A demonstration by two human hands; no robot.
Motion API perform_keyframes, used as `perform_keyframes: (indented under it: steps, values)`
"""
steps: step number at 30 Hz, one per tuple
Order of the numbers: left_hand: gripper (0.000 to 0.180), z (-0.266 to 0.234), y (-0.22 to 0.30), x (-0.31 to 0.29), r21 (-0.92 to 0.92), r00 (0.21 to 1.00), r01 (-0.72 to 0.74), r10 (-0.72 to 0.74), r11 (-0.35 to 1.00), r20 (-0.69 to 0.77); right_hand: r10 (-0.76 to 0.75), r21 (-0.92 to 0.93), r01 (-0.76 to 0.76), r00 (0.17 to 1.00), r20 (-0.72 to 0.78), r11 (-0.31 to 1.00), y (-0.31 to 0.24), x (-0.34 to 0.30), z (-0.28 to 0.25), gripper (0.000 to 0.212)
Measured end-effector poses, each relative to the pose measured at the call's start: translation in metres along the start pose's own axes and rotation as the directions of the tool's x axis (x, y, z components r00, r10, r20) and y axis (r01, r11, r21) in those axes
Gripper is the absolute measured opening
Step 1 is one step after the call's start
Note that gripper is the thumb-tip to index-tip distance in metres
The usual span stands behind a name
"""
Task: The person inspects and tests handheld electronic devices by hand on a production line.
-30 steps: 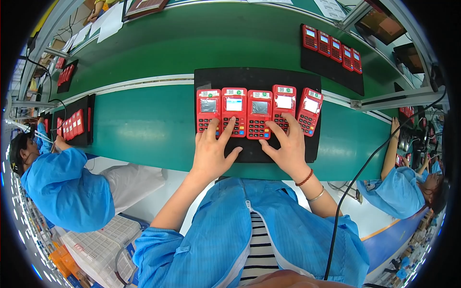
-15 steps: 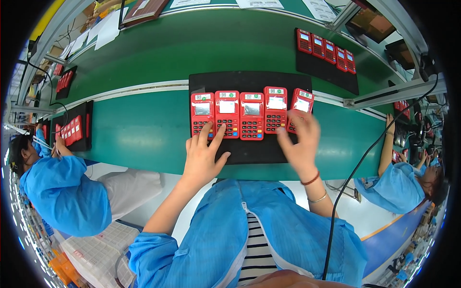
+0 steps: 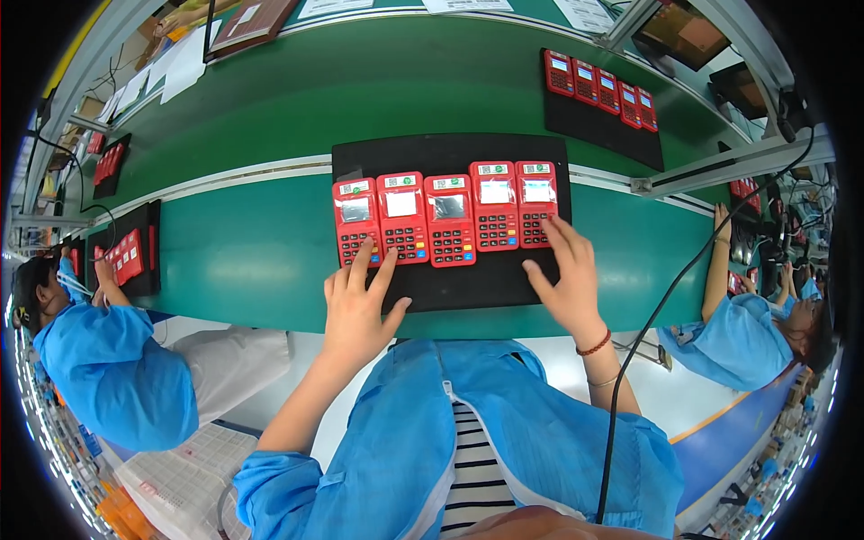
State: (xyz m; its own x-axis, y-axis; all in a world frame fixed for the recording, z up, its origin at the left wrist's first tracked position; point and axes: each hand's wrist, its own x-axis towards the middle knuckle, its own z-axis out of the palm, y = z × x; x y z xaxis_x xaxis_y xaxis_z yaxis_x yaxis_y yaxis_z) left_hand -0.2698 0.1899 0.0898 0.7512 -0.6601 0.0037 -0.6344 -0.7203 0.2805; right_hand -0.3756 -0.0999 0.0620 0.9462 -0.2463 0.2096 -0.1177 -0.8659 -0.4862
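Note:
Several red card payment terminals stand side by side in a row on a black mat (image 3: 450,292). My left hand (image 3: 358,310) is open over the left end. One fingertip is on the keypad of the leftmost terminal (image 3: 356,209), another at the keys of the second terminal (image 3: 401,205). The middle terminal (image 3: 449,209) has a grey screen and no hand on it. Lit screens show on the fourth terminal (image 3: 494,193) and the rightmost terminal (image 3: 538,192). My right hand (image 3: 571,283), fingers spread, has its fingertips at the rightmost terminal's keypad, partly covering its lower right corner.
Another black mat (image 3: 598,130) with several red terminals lies at the far right. A black cable (image 3: 670,319) hangs down on the right. Co-workers sit at the left (image 3: 117,360) and right (image 3: 742,337). A metal rail (image 3: 252,171) crosses the green bench (image 3: 234,243).
The rightmost terminal was tilted and apart; now it stands straight beside the fourth. My right hand, blurred before, has settled at its keypad. My left hand's fingers remain on the left keypads.

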Motion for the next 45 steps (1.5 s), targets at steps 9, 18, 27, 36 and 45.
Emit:
perform_keyframes:
  steps: [9,18,27,36,45]
  values:
    - [0.068,-0.007,0.001,-0.001,0.044,0.998,-0.001,-0.001,0.999,0.058,0.015,-0.079,-0.002,0.988,0.156,0.997,-0.012,-0.005,-0.009,0.073]
    - [0.065,-0.016,0.007,0.002,0.032,0.995,-0.01,0.007,0.999,0.097,0.176,-0.25,-0.107,0.947,0.27,0.962,-0.045,0.008,-0.003,0.087]
    - [0.064,-0.013,0.005,0.003,0.053,0.995,-0.017,0.012,0.998,0.1,0.168,-0.24,-0.108,0.955,0.243,0.965,-0.042,0.006,0.0,0.078]
    - [0.062,-0.015,0.006,0.008,0.0,0.99,-0.008,0.008,1.0,0.141,0.184,-0.216,-0.13,0.949,0.257,0.968,-0.043,0.015,-0.004,0.067]
    - [0.057,-0.002,0.02,0.026,0.212,0.992,-0.113,0.099,0.971,0.073,-0.126,-0.03,0.133,0.977,0.175,0.991,-0.05,0.014,0.021,0.057]
